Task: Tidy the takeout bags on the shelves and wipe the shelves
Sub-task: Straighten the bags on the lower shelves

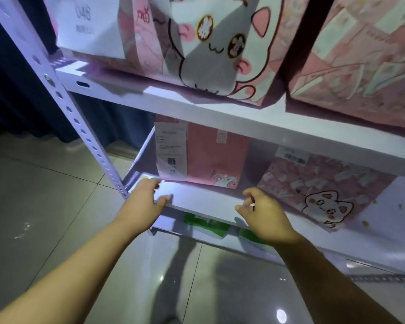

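A white metal shelf unit fills the view. On its middle shelf point(197, 202) stands a plain pink takeout bag point(211, 153) with a white receipt taped on its left side. Right of it a pink patterned bag with a cat drawing point(323, 190) lies tilted. My left hand point(145, 202) rests on the shelf's front left corner, fingers spread, just below the pink bag. My right hand point(264, 213) hovers at the shelf's front edge between the two bags, fingers loosely curled and holding nothing. The upper shelf point(220, 113) carries a large cat-face bag point(211, 45) and a pink patterned bag point(360, 59).
A white bag marked with numbers point(89, 24) stands at the upper shelf's left. Green-and-white bags point(208, 226) sit on the bottom shelf. The perforated upright post point(63, 99) runs down the left. Glossy grey floor tiles point(45, 206) lie below, with a dark curtain behind.
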